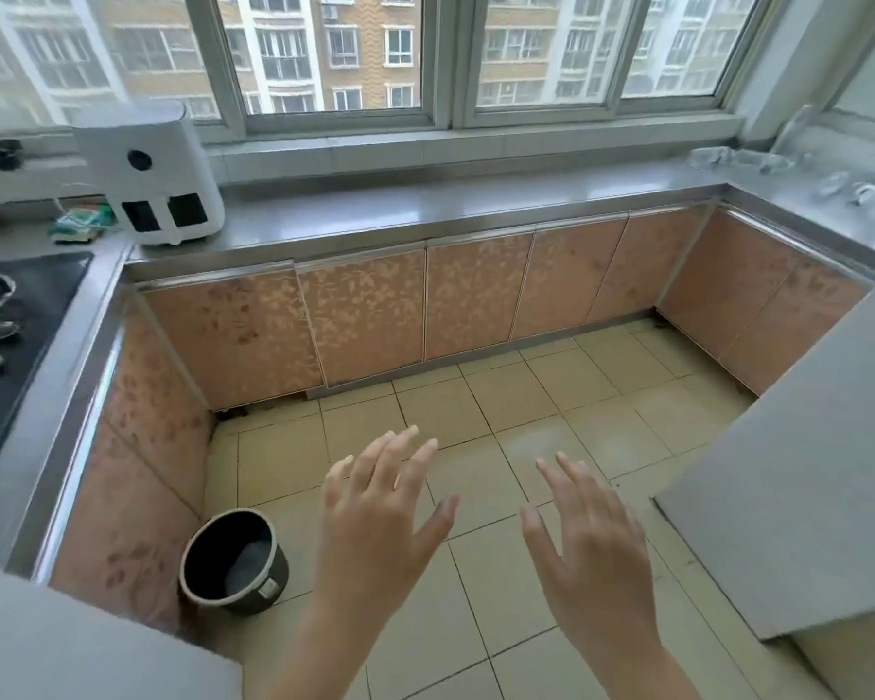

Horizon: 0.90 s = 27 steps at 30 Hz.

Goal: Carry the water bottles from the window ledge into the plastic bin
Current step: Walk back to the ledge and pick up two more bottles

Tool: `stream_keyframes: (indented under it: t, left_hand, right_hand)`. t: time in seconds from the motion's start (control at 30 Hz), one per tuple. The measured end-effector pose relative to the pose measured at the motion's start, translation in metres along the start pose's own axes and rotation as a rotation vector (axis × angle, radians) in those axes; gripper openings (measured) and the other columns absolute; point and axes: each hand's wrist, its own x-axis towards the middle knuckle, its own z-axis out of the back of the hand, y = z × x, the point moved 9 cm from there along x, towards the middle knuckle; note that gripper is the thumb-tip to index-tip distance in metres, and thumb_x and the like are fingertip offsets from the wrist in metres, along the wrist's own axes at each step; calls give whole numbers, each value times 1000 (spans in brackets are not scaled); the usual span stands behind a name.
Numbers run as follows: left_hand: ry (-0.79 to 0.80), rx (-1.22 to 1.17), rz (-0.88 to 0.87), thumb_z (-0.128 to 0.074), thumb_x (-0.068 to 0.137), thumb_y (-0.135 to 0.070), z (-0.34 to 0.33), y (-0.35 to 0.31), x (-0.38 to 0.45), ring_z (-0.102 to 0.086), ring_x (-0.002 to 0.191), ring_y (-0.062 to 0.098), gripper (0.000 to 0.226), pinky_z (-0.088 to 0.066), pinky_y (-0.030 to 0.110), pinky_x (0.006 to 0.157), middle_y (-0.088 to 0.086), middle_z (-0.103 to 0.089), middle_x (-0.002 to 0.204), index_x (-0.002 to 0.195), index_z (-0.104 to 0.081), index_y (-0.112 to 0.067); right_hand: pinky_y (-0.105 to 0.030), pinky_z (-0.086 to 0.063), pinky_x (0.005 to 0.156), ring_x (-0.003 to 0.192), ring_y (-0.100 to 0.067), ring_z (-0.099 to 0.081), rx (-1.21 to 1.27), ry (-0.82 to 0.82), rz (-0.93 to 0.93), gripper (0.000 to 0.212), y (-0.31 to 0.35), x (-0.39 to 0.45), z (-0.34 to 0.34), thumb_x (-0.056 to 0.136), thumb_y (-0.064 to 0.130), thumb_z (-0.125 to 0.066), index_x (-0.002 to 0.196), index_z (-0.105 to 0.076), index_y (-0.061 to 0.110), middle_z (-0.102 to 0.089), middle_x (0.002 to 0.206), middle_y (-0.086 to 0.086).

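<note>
Several clear plastic water bottles [738, 156] lie on their sides at the far right of the steel counter by the window, with more [859, 194] a little further right. They are blurred and hard to separate. A dark round bin [233, 563] stands on the tiled floor at the lower left, against the cabinets, and looks empty. My left hand [380, 527] and my right hand [587, 543] hover over the floor in the foreground, fingers spread, holding nothing. Both are far from the bottles.
A white appliance [147, 174] stands on the counter at the back left, with sponges [79, 224] beside it. A black hob [16, 315] fills the left counter. A grey surface [804, 472] juts in at the right. The window ledge [425, 144] runs along the back.
</note>
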Motion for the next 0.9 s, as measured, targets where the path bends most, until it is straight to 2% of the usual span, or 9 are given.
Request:
stream_keyframes:
  t: [0.07, 0.23, 0.3, 0.4, 0.5, 0.73, 0.9]
  left_hand:
    - [2, -26, -34, -48, 88, -54, -16, -7, 23, -57, 123, 19, 51, -41, 47, 98, -3, -63, 133, 123, -67, -23]
    - [23, -61, -121, -49, 87, -55, -69, -36, 90, -60, 121, 19, 50, -40, 46, 99, -3, -65, 130, 121, -69, -23]
    - [19, -75, -160, -50, 87, -54, -91, -54, 123, -61, 120, 20, 50, -40, 45, 98, -3, -65, 129, 120, -69, -23]
    - [-14, -83, -199, -51, 86, -54, -125, -81, 178, -62, 117, 20, 49, -41, 44, 97, -2, -66, 128, 118, -71, -22]
    - [-11, -93, -207, -50, 87, -54, -160, -109, 237, -63, 117, 21, 49, -43, 45, 97, -3, -67, 127, 117, -71, -21]
    - [-22, -96, -232, -49, 87, -54, -224, -163, 351, -62, 119, 21, 49, -37, 42, 99, -3, -66, 128, 116, -71, -21]
    - [0, -88, -234, -49, 87, -53, -271, -186, 421, -62, 118, 21, 47, -43, 44, 96, -3, -67, 127, 114, -72, -21]
  right_hand:
    - [-34, -19, 107, 130, -18, -42, 4, -6, -54, 52, -16, 17, -1, 89, 47, -34, 133, -52, 26, -53, 139, 2]
    - [-32, -20, 105, 129, -21, -45, -17, -27, -149, 53, -68, 72, -6, 89, 48, -34, 132, -53, 24, -53, 138, 1]
    - [-34, -22, 107, 130, -21, -45, -18, -39, -180, 54, -93, 98, -8, 89, 49, -33, 133, -53, 25, -52, 139, 2]
    - [-44, -32, 107, 130, -20, -44, -4, -55, -210, 54, -131, 147, -12, 89, 50, -32, 134, -51, 26, -51, 140, 2]
    - [-45, -35, 105, 131, -19, -43, -8, -75, -219, 54, -170, 203, -9, 90, 50, -33, 134, -51, 26, -50, 141, 2]
    - [-46, -31, 107, 131, -21, -44, -49, -108, -213, 53, -247, 326, 1, 90, 49, -34, 132, -53, 24, -52, 140, 0]
    - [-39, -23, 107, 130, -23, -47, -70, -111, -229, 53, -292, 391, -6, 89, 50, -35, 130, -55, 23, -54, 138, -1]
